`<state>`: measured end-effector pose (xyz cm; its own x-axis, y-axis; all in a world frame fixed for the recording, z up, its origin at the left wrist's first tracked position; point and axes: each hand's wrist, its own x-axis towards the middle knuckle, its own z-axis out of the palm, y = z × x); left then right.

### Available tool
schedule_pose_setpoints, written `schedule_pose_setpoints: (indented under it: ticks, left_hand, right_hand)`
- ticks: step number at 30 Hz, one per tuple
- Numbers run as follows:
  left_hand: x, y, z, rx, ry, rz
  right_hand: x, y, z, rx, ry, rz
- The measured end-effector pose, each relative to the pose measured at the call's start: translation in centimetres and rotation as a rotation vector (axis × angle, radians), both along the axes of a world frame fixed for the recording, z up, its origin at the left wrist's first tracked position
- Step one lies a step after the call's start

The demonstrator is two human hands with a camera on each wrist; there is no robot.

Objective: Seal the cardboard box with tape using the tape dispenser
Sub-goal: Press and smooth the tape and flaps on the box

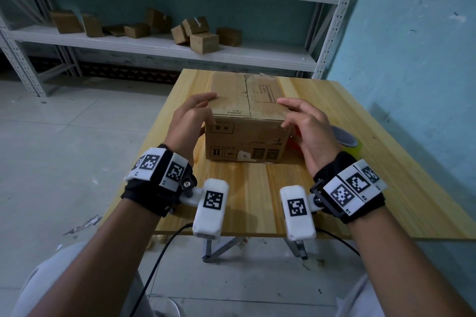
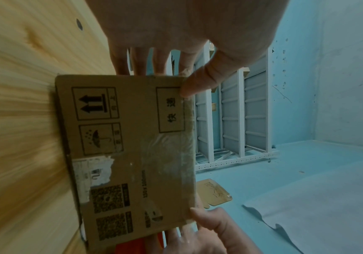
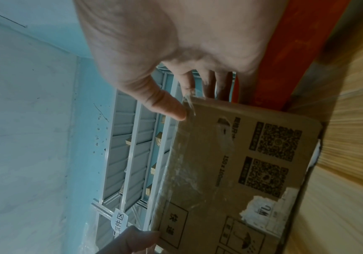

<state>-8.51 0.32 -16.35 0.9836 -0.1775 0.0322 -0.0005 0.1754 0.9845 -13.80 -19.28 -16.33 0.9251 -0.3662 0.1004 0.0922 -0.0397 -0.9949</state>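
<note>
A closed cardboard box [image 1: 244,136] stands on the wooden table [image 1: 257,188], its top flaps meeting in a seam. My left hand [image 1: 190,116] grips the box's top left near corner: the left wrist view shows the thumb on the front face [image 2: 132,146] and the fingers down the side. My right hand [image 1: 306,126] grips the top right near corner, and in the right wrist view its thumb touches old clear tape on the box [image 3: 230,171]. The red tape dispenser [image 1: 295,143] lies right of the box, mostly hidden behind my right hand.
A tape roll with a yellow-green rim [image 1: 346,137] shows to the right of my right hand. White metal shelves [image 1: 180,46] with several small cardboard boxes stand behind the table. A blue wall [image 1: 412,59] runs along the table's right side.
</note>
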Motion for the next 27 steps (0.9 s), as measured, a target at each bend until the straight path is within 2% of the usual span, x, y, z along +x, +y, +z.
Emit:
schedule_pose_setpoints:
  ticks: [17, 22, 27]
  left_hand:
    - [-0.1, 0.0, 0.2, 0.017, -0.015, 0.012]
    - [-0.4, 0.2, 0.5, 0.048, -0.052, 0.012]
    - [-0.2, 1.3, 1.2, 0.111, -0.127, 0.053]
  right_hand:
    - [-0.4, 0.1, 0.5, -0.018, 0.003, -0.007]
    - [-0.6, -0.1, 0.9, -0.132, -0.017, -0.001]
    - [-0.9, -1.7, 1.4, -0.212, -0.015, -0.111]
